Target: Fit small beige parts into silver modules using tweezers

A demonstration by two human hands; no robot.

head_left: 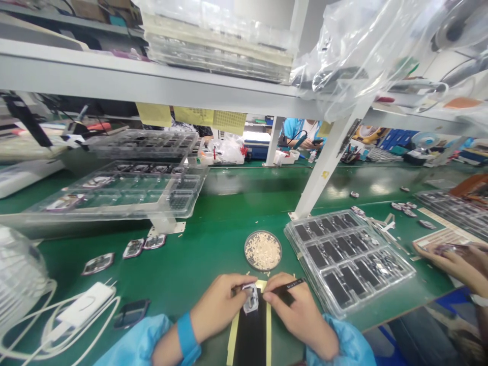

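Observation:
My left hand (217, 305) pinches a small white plastic part (250, 299) over a black strip with yellow edges (249, 333) at the near table edge. Beside it, my right hand (301, 312) grips black tweezers (288, 287) whose tip points at the part. Both hands are closed, and both arms wear blue sleeves. Just beyond the hands sits a round dish of tiny pale pieces (263, 250).
A clear tray of dark parts (348, 256) lies right of the dish. Stacked clear trays (125, 190) stand at the left under a grey shelf, held by a white post (324, 168). Loose parts (131, 249) and a white charger (86, 304) lie left. Another person's hands (450, 259) work at right.

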